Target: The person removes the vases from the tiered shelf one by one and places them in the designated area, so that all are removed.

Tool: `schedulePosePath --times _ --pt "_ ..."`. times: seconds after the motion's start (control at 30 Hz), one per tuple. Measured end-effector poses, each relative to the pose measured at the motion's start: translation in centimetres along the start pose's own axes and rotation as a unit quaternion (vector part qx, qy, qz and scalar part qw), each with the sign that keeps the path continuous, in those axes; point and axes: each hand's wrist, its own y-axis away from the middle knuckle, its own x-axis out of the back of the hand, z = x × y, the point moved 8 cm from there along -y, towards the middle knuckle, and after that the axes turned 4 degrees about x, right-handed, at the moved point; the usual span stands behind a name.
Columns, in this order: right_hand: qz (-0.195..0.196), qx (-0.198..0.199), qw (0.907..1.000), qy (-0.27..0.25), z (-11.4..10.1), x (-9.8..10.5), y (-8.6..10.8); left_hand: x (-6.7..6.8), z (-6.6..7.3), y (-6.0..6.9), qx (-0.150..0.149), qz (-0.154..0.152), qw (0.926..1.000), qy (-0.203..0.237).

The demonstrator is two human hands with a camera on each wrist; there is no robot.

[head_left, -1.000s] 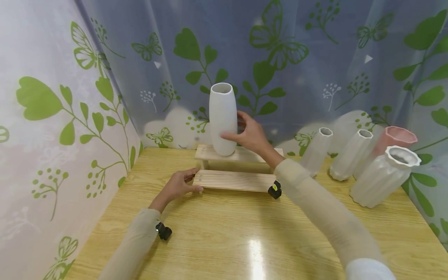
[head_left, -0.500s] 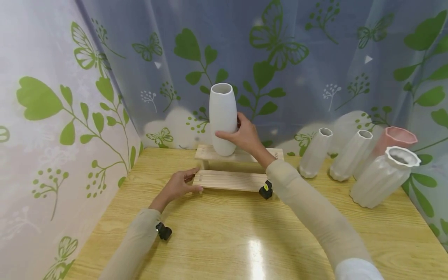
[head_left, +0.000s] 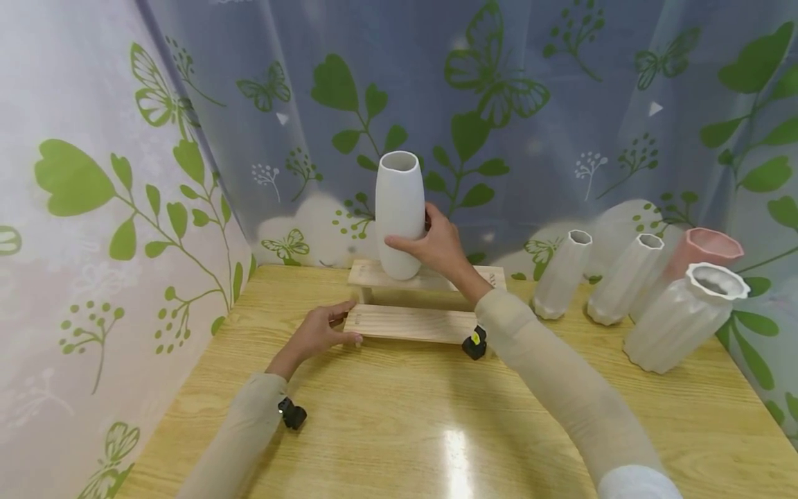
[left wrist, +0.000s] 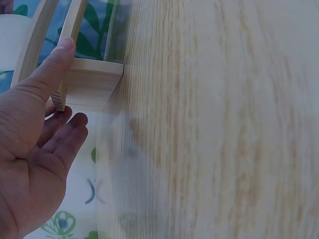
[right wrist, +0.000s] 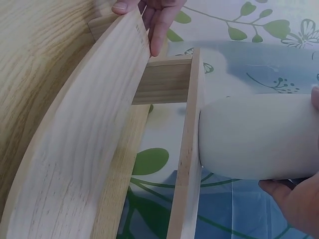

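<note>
A tall smooth white vase (head_left: 400, 208) stands upright on the upper board of a two-step wooden stand (head_left: 414, 323), towards its left end. My right hand (head_left: 441, 242) holds the vase's lower right side, thumb across the front and fingers behind, mostly hidden. In the right wrist view the base of the vase (right wrist: 254, 137) meets the upper board. At the left end of the lower board, my left hand (head_left: 318, 329) pinches the stand. The left wrist view shows its thumb (left wrist: 59, 57) on the board's front edge, with the other fingers beyond the end.
On the table's right side are two slim white ribbed vases (head_left: 563, 275) (head_left: 625, 279), a pink vase (head_left: 692, 253) and a wider white fluted vase (head_left: 682, 322). A patterned curtain (head_left: 536, 166) hangs behind the wood-grain table (head_left: 386, 423).
My right hand has shifted slightly left and its thumb lies farther across the front of the vase. The vase and the left hand stay in place, with the view tilting a little.
</note>
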Motion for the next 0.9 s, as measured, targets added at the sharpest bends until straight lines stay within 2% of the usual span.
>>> schedulePosePath --times 0.37,0.63,0.9 --pt "0.041 0.016 0.9988 0.020 -0.4 0.7 0.8 -0.2 0.3 -0.1 -0.007 -0.003 0.9999 -0.009" --pt "0.051 0.019 0.9979 0.035 -0.6 1.9 1.5 -0.3 0.2 -0.2 -0.005 -0.002 0.9999 -0.015" --pt "0.055 0.021 0.9982 0.013 -0.7 3.6 2.6 0.0 0.4 0.1 -0.004 0.004 0.9998 -0.017"
